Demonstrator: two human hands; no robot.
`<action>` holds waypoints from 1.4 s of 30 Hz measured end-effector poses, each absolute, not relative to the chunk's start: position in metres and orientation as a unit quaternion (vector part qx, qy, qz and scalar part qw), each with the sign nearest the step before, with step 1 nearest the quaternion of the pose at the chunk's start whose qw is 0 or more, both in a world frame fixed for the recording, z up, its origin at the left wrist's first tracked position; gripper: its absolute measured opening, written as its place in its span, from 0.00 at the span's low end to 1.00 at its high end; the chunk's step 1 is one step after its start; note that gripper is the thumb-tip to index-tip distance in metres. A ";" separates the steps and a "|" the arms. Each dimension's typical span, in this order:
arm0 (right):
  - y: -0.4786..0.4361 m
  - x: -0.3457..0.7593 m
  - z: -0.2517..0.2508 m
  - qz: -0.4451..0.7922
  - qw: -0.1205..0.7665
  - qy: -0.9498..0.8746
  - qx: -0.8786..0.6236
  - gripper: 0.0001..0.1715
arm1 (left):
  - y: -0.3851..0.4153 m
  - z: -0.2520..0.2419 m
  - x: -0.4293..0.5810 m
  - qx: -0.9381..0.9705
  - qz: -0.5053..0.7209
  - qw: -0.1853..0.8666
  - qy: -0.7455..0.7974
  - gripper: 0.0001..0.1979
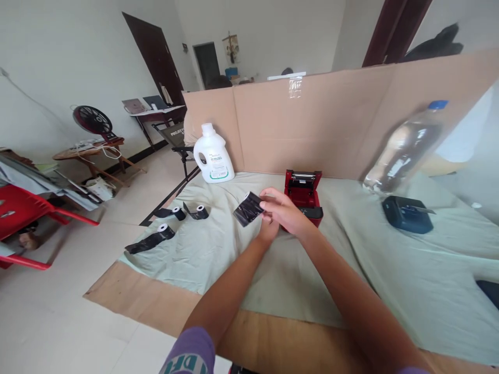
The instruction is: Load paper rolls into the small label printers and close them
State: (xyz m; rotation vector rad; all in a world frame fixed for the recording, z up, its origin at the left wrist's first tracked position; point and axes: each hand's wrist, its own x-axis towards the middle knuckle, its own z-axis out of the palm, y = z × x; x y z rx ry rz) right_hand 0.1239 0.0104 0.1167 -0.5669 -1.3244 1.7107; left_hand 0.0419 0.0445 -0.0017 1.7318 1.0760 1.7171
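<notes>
Well to the left of the hands, three small rolls (177, 212) trailing black wrapping are seen lying on the pale green cloth (218, 252). Further back on that side, a white jug (213, 153) is stood against the cardboard wall (331, 124). Just left of the right hand's fingertips, a black-wrapped roll (248, 209) is held up off the cloth, tilted, with its right end the higher one. The left hand (268, 229) is found directly beneath the right one. Only a narrow part of it is shown (the rest is hidden by the right hand), so it cannot be told how far it is opened or whether the roll is touched by it. Its forearm is stretched forward and upward from a purple sleeve (191, 356) at the lower edge of the view. The right hand (286, 212) is narrowed to a pinch, with the roll's right end gripped between the fingers (268, 200) and the back of the hand turned upward. Its forearm is brought in from the lower right, and the two wrists are met close together under the roll. Immediately behind the right hand and slightly to its right, a red printer (307, 193) is set with its lid raised, its near left corner covered by the hand. Well to the right of both hands, a dark device (407, 214) is laid on the cloth. Above it a clear bottle (405, 148) with a blue cap is seen, blurred and leaning.
</notes>
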 end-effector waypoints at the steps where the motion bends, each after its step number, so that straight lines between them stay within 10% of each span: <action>1: 0.013 0.138 0.122 0.678 0.446 -0.536 -0.233 0.19 | 0.042 -0.004 0.042 0.625 0.624 0.238 0.404 0.21; 8: 0.048 0.216 0.127 0.361 0.467 -0.684 -0.429 0.13 | 0.023 0.030 0.056 0.550 0.725 0.157 0.385 0.33; 13: 0.067 0.230 0.099 0.192 0.277 -0.741 -0.581 0.19 | 0.017 0.049 0.064 0.713 0.594 0.112 0.354 0.14; 23: 0.084 0.229 0.086 0.135 0.188 -0.739 -0.633 0.22 | 0.016 0.052 0.058 0.814 0.450 0.024 0.367 0.14; 30: 0.095 0.248 0.079 0.235 0.370 -0.648 -0.623 0.10 | 0.015 0.048 0.060 0.834 0.434 -0.026 0.341 0.15; 35: 0.107 0.261 0.079 0.274 0.583 -0.489 -0.589 0.27 | 0.011 0.053 0.058 0.852 0.407 -0.044 0.326 0.15; 42: 0.085 0.248 0.071 0.338 0.628 -0.494 -0.497 0.19 | 0.009 0.063 0.053 0.863 0.401 -0.083 0.296 0.14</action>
